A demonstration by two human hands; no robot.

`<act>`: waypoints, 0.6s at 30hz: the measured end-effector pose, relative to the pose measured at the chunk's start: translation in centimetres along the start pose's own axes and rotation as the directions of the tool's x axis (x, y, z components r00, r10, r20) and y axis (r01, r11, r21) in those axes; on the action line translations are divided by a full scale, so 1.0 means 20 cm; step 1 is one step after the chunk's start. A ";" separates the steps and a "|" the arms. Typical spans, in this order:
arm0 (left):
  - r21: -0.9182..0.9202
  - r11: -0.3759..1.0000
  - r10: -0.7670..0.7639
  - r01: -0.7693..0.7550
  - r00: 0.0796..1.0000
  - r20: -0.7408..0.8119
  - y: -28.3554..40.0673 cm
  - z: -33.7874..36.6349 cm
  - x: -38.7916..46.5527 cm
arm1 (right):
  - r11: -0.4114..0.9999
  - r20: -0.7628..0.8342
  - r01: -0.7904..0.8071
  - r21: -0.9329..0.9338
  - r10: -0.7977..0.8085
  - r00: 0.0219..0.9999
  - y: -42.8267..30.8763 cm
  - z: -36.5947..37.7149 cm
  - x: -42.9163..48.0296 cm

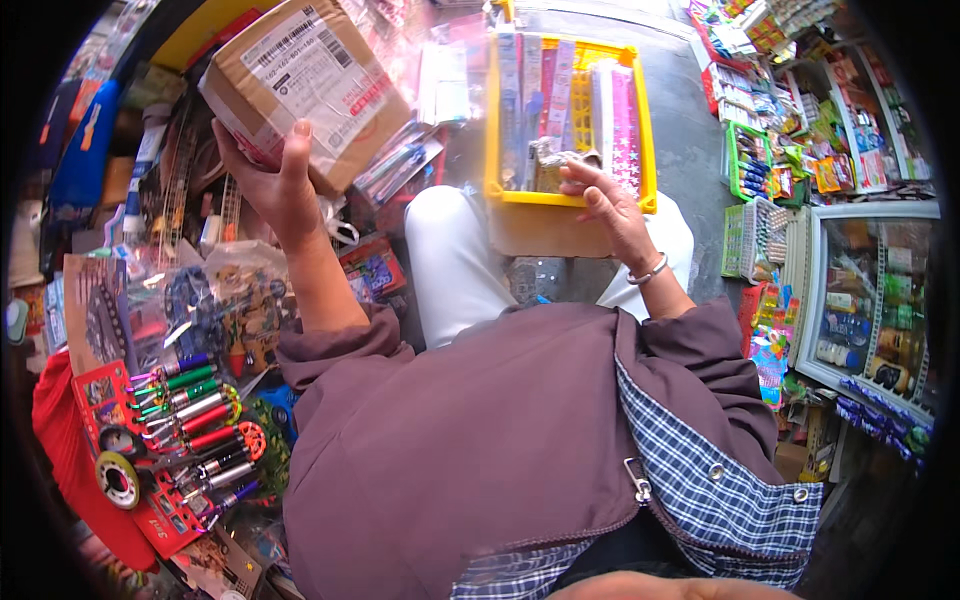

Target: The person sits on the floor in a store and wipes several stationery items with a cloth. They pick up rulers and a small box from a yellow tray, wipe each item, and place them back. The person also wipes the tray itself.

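Note:
My left hand [274, 176] grips a taped cardboard parcel box [330, 97] by its lower left edge, thumb in front. The box is tilted and bears a printed shipping label. My right hand [611, 214] hovers at the near rim of a yellow plastic basket [536, 197], with its fingers apart and nothing plainly held. Just beyond these fingertips, a small crumpled brown and silvery item [551, 161] lies in the basket. Upright behind it stand flat packs, among them a pink one with white stars [625, 135]. The basket sits by my knees, on a pale box [551, 232].
At left hang carded pen-shaped lights with clips [202, 427], beside bagged toys [225, 300] and a red cloth [67, 450]. Shelves of snack packets [825, 172] and a glass-door drinks cooler [870, 300] line the right. Grey floor [679, 97] shows beyond the basket.

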State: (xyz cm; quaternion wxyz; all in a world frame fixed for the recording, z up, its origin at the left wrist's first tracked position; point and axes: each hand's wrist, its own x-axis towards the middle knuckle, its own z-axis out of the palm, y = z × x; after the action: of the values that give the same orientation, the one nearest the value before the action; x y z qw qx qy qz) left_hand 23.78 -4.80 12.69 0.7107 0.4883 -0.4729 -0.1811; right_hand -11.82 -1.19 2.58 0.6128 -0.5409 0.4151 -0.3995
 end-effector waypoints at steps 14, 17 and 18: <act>0.457 0.883 -0.196 0.104 0.968 0.159 -0.70 0.09 -0.09 | 0.998 -0.027 -0.033 -0.061 0.031 0.999 0.01 0.01 -0.03; 0.661 0.750 -0.202 0.017 0.958 0.205 -0.83 0.28 0.00 | 0.998 -0.025 -0.043 -0.049 0.042 0.999 0.00 0.01 -0.04; 0.699 0.715 -0.208 -0.019 0.949 0.238 -0.86 0.35 0.04 | 0.997 -0.020 -0.042 -0.059 0.041 0.999 0.00 0.01 -0.04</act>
State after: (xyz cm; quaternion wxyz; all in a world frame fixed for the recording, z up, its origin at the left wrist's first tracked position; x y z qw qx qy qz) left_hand 21.81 -16.91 -1.25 0.3857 0.7087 -0.5823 -0.0994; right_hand -11.88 -0.29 2.77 0.6006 -0.5466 0.4436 -0.3791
